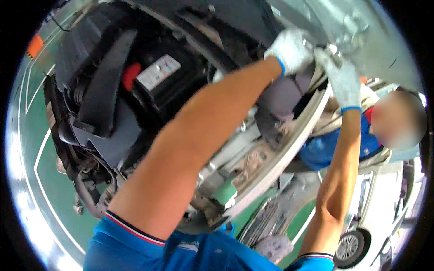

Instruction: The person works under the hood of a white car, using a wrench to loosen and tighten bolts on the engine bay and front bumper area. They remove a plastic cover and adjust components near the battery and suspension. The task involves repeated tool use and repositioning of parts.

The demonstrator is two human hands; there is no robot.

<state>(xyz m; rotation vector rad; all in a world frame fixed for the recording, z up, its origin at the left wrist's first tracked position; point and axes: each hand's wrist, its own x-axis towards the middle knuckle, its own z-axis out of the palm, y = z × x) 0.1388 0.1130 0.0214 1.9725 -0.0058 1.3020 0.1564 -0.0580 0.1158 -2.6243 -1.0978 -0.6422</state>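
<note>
Both my hands wear white knit gloves with blue cuffs and reach to the far right corner of an open engine bay. My left hand is closed, its fingers bent around something small at the panel edge. Close beside it, my right hand curls its fingers at the same spot, near a small shiny metal part. What the fingertips grip is hidden. Below the hands runs the pale fender edge, and a grey-silver panel lies beyond them.
A black battery with a white label and a red cover sits in the bay. A person in blue clothing is close at the right. Behind stands a white car. A removed-looking grey panel is below the fender.
</note>
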